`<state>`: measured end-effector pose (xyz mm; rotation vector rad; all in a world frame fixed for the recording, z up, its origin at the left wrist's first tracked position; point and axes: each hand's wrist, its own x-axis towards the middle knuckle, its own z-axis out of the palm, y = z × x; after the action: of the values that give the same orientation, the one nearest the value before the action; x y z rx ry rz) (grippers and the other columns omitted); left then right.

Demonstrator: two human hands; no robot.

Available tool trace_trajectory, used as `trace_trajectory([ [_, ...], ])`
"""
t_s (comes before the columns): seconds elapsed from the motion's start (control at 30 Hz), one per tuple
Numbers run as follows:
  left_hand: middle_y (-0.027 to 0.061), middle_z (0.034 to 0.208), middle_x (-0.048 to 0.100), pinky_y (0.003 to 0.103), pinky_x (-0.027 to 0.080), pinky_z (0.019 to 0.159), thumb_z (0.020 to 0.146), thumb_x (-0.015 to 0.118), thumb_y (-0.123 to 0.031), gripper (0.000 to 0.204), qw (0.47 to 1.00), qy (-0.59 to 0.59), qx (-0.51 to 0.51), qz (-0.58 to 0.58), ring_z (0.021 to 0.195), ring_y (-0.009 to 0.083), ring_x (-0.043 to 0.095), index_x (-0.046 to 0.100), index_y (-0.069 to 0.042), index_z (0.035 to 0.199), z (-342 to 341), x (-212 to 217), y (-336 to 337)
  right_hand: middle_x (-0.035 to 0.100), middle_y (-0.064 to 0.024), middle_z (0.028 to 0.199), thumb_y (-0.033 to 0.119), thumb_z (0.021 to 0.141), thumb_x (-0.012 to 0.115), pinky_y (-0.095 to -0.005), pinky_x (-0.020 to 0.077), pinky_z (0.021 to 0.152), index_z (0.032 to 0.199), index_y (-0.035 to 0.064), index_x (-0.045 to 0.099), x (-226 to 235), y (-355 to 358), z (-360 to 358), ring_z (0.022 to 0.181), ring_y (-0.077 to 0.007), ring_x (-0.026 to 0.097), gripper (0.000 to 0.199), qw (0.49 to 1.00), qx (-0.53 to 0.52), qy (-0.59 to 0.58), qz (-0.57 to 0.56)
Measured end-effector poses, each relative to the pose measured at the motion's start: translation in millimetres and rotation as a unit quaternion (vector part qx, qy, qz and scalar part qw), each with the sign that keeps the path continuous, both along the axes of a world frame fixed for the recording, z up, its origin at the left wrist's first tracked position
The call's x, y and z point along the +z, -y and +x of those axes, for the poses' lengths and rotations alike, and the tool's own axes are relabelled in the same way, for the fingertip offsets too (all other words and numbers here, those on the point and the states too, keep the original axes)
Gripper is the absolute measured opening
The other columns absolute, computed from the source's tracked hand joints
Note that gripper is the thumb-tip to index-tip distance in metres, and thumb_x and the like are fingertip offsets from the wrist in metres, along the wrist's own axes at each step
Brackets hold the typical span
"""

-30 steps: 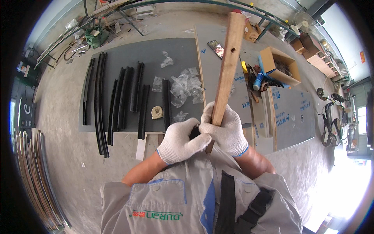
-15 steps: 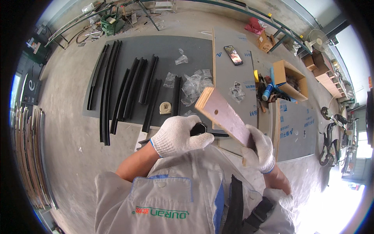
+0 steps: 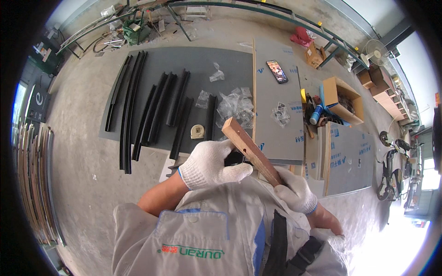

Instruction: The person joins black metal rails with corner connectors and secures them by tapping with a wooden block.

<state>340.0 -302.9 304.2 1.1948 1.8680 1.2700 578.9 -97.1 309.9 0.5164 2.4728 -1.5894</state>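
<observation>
My left hand point(image 3: 209, 163), in a white knitted glove, is closed round a black piece point(image 3: 235, 159); little of it shows between thumb and fingers, so its kind is unclear. Gripped at its near end by my right hand point(image 3: 297, 191), also gloved, is a wooden strip point(image 3: 252, 150) with a small dark hole. The strip slants away to the left, and its far part passes over the black piece; whether they touch I cannot tell. Just beyond my left hand are a cream tape measure point(image 3: 197, 132) and a short black profile point(image 3: 211, 117).
Several long black profiles point(image 3: 132, 110) lie on a dark grey board point(image 3: 202, 60). Clear plastic bags point(image 3: 234, 108) are scattered beside them. A phone point(image 3: 276, 71) rests on a grey panel point(image 3: 271, 50). To the right stand an open cardboard box point(image 3: 343, 100) and another panel point(image 3: 351, 161).
The wooden strip has turned in my right hand, from its broad pale face to a narrow brown edge. My right hand has shifted left and slightly nearer me. My left hand keeps its grip.
</observation>
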Motion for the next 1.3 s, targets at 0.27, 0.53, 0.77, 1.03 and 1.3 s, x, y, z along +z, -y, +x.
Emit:
trace_trajectory([
  [0.27,0.0153,0.074,0.070,0.037,0.060,0.067,0.077,0.089,-0.049,0.062,0.997,-0.078,0.026,0.007,0.068,0.0271,0.074,0.069,0.005,0.101,-2,1,-3,0.071,-0.0166,0.097,0.045,0.103,0.063,-0.0332,0.0539,0.075,0.150,-0.0042,0.049,-14,6,0,0.080,-0.0223,0.068,0.070,0.994,-0.009,-0.106,0.017],
  [0.53,0.0156,0.082,0.075,0.040,0.061,0.072,0.079,0.081,-0.025,0.035,0.987,-0.121,0.098,-0.038,0.078,0.0335,0.077,0.068,-0.001,0.101,-1,2,-11,0.071,-0.0136,0.094,0.050,0.103,0.065,-0.0321,0.0546,0.072,0.143,-0.0034,0.056,-12,15,13,0.077,-0.0195,0.067,0.067,0.940,-0.203,-0.209,-0.177],
  [0.77,0.0133,0.084,0.073,0.043,0.060,0.071,0.077,0.080,-0.024,0.029,0.962,-0.233,0.126,-0.070,0.080,0.0338,0.075,0.068,-0.006,0.097,-4,-10,-17,0.072,-0.0132,0.104,0.032,0.098,0.066,-0.0341,0.0556,0.081,0.143,-0.0010,0.057,2,20,9,0.089,-0.0189,0.069,0.056,0.986,-0.071,-0.114,0.100],
  [1.03,0.0161,0.085,0.073,0.040,0.060,0.071,0.075,0.085,-0.020,0.032,0.961,-0.210,0.169,-0.053,0.078,0.0356,0.075,0.068,-0.004,0.098,-5,-5,-23,0.075,-0.0209,0.111,0.029,0.099,0.063,-0.0391,0.0581,0.090,0.148,-0.0028,0.052,11,12,-8,0.100,-0.0287,0.075,0.060,0.989,0.046,-0.017,0.138],
  [1.3,0.0015,0.075,0.065,0.028,0.053,0.064,0.082,0.080,-0.009,0.019,0.963,0.073,0.233,0.114,0.068,0.0105,0.062,0.064,-0.003,0.089,-36,21,-32,0.062,-0.0086,0.082,0.012,0.101,0.053,-0.0274,0.0508,0.056,0.153,-0.0031,0.043,20,-6,-14,0.058,-0.0127,0.056,0.055,0.925,-0.241,-0.190,-0.224],
])
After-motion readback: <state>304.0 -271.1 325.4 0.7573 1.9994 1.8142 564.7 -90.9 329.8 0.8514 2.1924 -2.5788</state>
